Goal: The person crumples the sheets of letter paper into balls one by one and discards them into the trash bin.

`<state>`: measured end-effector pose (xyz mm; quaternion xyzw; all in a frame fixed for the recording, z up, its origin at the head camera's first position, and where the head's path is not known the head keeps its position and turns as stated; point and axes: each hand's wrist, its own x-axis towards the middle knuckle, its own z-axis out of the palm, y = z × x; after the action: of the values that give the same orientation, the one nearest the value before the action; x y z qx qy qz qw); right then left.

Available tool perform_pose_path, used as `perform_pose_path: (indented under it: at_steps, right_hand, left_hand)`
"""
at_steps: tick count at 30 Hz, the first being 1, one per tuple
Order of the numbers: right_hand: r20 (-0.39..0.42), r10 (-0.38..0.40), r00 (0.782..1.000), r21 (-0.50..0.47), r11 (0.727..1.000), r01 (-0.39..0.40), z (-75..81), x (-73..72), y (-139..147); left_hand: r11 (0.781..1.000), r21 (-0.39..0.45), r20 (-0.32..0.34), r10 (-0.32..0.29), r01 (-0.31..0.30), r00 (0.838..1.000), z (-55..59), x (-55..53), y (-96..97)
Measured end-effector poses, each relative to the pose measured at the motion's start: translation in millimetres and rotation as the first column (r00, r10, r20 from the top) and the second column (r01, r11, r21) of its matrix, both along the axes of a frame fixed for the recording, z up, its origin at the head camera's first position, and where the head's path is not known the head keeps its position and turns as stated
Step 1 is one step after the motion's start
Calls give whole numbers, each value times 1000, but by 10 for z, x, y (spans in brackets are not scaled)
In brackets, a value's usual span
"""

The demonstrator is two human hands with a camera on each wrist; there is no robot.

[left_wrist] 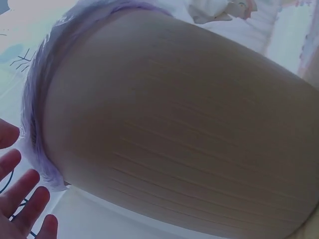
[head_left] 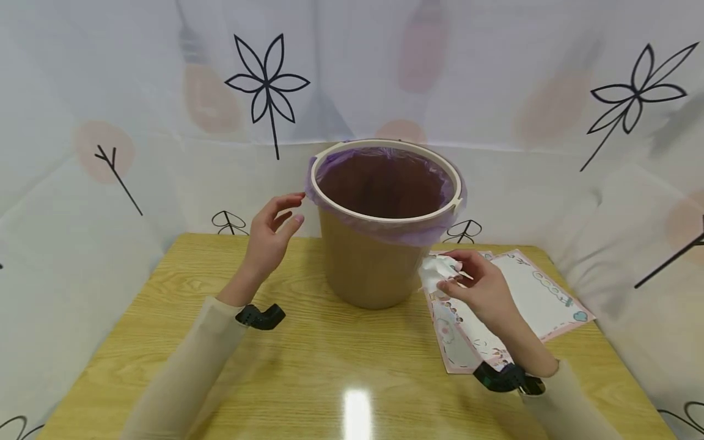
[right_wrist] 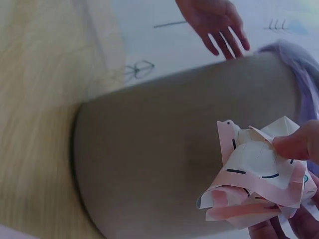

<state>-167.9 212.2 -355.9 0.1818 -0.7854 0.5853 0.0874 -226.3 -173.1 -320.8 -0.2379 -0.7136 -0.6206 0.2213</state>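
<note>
A beige trash can stands upright on the wooden table, lined with a purple plastic bag folded over its rim. My right hand pinches a crumpled sheet of paper between thumb and fingers, just right of the can and below its rim. White with a pink printed border shows on the crumpled paper in the right wrist view. On the can's left side my left hand is raised, its relaxed fingers near the bag's edge and holding nothing.
Flat sheets of paper with pink printed borders overlap on the table under and beyond the right hand. A white patterned cloth hangs behind and at both sides. Each wrist wears a black band.
</note>
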Motion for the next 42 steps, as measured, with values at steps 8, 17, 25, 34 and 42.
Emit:
perform_pose_path:
  at_steps: [8,17,25,34,42]
  right_hand:
    - [3,-50,999,-79,996,50,202,-126,288]
    - [-33,-72,997,-122,990,68,408,-288,498]
    - [-53,-113,992,-84,991,108,577,-369,607]
    - [-77,-223,972,130,964,231,868,-427,646]
    - [-109,-178,978,148,970,193,1181,-549,626]
  left_hand:
    - [1000,-1,-12,17,-17,1000,248,-160,49]
    - [995,-98,-33,11,-14,999,421,-316,135]
    - [988,-155,-2,-9,8,1000,630,-140,258]
    - [989,-143,-8,24,-25,1000,586,-105,276]
    - [994,-106,-45,33,-38,998,552,-109,334]
